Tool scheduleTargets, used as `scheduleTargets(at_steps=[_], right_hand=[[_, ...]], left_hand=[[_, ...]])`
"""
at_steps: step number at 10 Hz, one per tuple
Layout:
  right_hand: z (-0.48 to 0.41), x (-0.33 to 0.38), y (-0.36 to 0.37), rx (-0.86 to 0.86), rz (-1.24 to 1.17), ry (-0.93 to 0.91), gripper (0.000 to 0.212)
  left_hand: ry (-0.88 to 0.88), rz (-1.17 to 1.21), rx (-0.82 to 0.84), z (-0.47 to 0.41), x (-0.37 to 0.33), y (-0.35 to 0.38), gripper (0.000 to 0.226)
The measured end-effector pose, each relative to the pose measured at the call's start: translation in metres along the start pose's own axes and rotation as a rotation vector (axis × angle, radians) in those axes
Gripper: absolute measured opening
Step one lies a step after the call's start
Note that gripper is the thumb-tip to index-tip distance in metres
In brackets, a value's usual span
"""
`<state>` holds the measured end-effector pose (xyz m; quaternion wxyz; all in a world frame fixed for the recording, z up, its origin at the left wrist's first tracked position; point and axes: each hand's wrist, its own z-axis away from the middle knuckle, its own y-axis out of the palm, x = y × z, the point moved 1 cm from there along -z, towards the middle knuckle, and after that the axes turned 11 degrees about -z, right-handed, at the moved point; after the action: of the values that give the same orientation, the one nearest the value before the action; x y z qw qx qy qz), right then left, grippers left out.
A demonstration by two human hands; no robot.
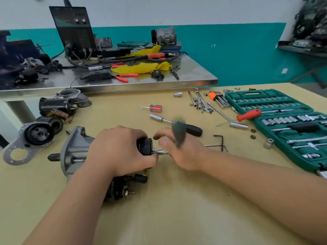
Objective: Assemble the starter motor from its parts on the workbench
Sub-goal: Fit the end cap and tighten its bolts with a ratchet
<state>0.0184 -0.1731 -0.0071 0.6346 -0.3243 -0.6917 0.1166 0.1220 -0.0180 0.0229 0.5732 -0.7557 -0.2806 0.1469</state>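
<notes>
Tan table (177, 200), steel bench behind. The motor (76, 149) lies on its side near the front edge. The left hand (120, 149) has its fingers clenched round the body. The right hand (184, 154) is blurred at a dark-green tool (179, 133) whose shaft meets the end cap (146, 146); its grip cannot be told. This looks like fastening the end cap. Next, steady turning while the body is kept from rolling. The open green case (251, 93) holds rows of sockets (279, 120) and a black-handled driver (304, 127); a red screwdriver (248, 115) rests across it.
</notes>
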Motion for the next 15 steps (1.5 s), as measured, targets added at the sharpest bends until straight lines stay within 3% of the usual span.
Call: scheduleTargets(at_steps=[1,2,3,4,5,6,7,8,9,10,11,12,13,14,15], right_hand=[[-0.009,-0.002,0.007,0.087,-0.685,0.702,0.063],[-0.006,-0.002,0.0,0.047,-0.062,0.14,0.054],[0.002,-0.004,-0.007,-0.024,0.415,-0.529,0.034],[-0.01,-0.003,0.001,0.074,-0.296,0.137,0.042],[-0.015,0.0,0.003,0.159,-0.587,0.606,0.057],[-0.005,0.008,-0.009,0.05,0.317,-0.212,0.046],[-0.004,0.001,-0.009,0.092,0.284,-0.314,0.037],[-0.021,0.003,0.001,0.091,-0.398,0.441,0.054],[-0.018,-0.001,0.002,0.057,-0.171,0.258,0.046],[-0.001,0.001,-0.006,-0.031,0.414,-0.457,0.038],[-0.007,0.001,0.002,-0.011,-0.083,-0.094,0.042],[-0.013,-0.004,0.013,0.032,-0.551,0.529,0.049],[-0.003,0.006,0.003,-0.047,-0.018,-0.127,0.042],[0.001,0.001,-0.008,0.131,0.151,-0.308,0.041],[-0.004,0.003,0.008,0.03,-0.052,-0.059,0.039]], left_hand=[[-0.005,0.012,-0.003,0.002,0.002,0.0,0.046],[0.002,0.009,-0.002,0.002,0.002,-0.001,0.045],[-0.013,0.03,-0.037,0.001,0.002,-0.003,0.047],[-0.013,0.024,-0.027,0.002,0.004,-0.003,0.049],[0.003,0.024,-0.04,0.004,0.005,-0.004,0.049],[0.019,0.037,-0.036,0.003,0.003,-0.003,0.048],[0.005,0.041,-0.05,0.002,0.003,-0.003,0.05],[-0.009,0.056,-0.064,0.002,0.007,-0.004,0.048],[0.002,0.047,-0.05,0.004,0.007,-0.004,0.049],[-0.016,0.054,-0.054,0.004,0.004,-0.003,0.047],[-0.012,0.044,-0.048,0.002,0.005,-0.003,0.049],[0.002,0.045,-0.029,0.002,0.005,-0.002,0.048],[-0.002,0.045,-0.019,0.003,0.004,-0.001,0.046],[-0.032,0.066,-0.055,0.003,0.004,-0.001,0.046],[-0.037,0.101,-0.034,0.002,0.009,-0.004,0.048]])
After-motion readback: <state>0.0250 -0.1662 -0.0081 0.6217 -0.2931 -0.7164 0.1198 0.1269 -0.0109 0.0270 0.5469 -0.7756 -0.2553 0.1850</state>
